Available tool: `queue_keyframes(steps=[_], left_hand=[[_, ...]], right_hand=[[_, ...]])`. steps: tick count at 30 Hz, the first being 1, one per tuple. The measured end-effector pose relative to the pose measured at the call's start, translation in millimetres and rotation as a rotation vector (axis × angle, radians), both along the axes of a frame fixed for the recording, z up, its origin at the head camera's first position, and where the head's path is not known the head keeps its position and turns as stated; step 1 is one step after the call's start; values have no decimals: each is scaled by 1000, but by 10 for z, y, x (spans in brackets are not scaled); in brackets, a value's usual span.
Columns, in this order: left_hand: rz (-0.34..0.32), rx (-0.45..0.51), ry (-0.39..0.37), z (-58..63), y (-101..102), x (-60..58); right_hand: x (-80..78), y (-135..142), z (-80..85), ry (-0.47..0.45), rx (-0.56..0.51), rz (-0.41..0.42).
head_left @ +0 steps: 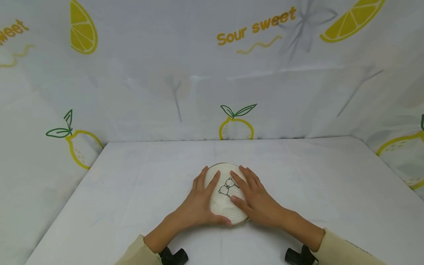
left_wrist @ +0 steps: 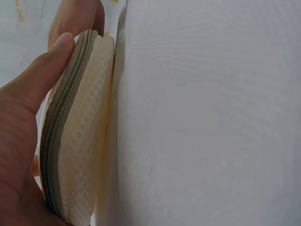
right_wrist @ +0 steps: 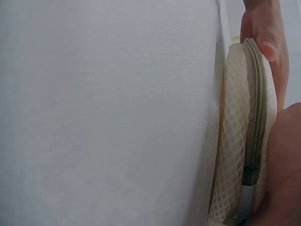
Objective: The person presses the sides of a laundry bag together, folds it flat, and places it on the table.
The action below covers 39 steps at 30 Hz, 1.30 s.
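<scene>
A round cream mesh zip pouch [head_left: 216,210], with two bear-like outlines drawn on its top, lies on the white table. Around its left side my left hand [head_left: 197,206] grips it, the thumb along the near edge and the fingers spread toward the far edge. My right hand [head_left: 261,204] rests on the right part of the pouch, fingers fairly straight on its top and far right edge. In both wrist views the olive zipper [left_wrist: 63,113] runs round the pouch's side, above a mesh side wall [right_wrist: 230,141]. The zipper looks closed where it shows.
White cloth covers the table [head_left: 132,184]. Behind it hangs a white curtain [head_left: 149,92] printed with lemons and lettering. Black devices [head_left: 175,256] sit at both wrists, beside the light sleeves [head_left: 341,248].
</scene>
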<state>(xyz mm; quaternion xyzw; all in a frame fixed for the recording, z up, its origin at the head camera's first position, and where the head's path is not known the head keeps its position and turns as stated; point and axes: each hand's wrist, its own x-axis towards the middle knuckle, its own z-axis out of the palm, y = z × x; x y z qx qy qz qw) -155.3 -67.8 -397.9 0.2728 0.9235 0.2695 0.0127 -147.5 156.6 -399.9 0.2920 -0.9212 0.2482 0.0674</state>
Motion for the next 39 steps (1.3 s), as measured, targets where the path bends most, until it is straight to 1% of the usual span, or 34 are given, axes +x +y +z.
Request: queue_keyframes(steps=[5,10,15,19,23,29,32,34,39], left_hand=[[-4,-19,2,-10,9,-32],[1,-18,-3,-27,17,-39],[-4,-16,19,-50,41,-43],[-4,-12,33,-77,47,-56],[-14,-43,37,-90,51,-75],[-36,-163,61,-45,48,-93],[-47,-208,63,-25,38,-101],[-50,-225,48,-18,35,-106],[-47,-236,-20,2,34,-102]], right_hand=[[-12,-2,-15,-44,-21,-30],[-18,0,-34,-70,-51,-35],[-7,23,-42,-131,-81,-65],[-13,26,-44,-162,-68,-76],[-42,25,-39,-140,-35,-64],[-75,21,-24,-77,78,-17],[-90,14,-20,-65,100,-3],[-97,11,-20,-64,107,4],[-94,4,-28,-62,124,7]])
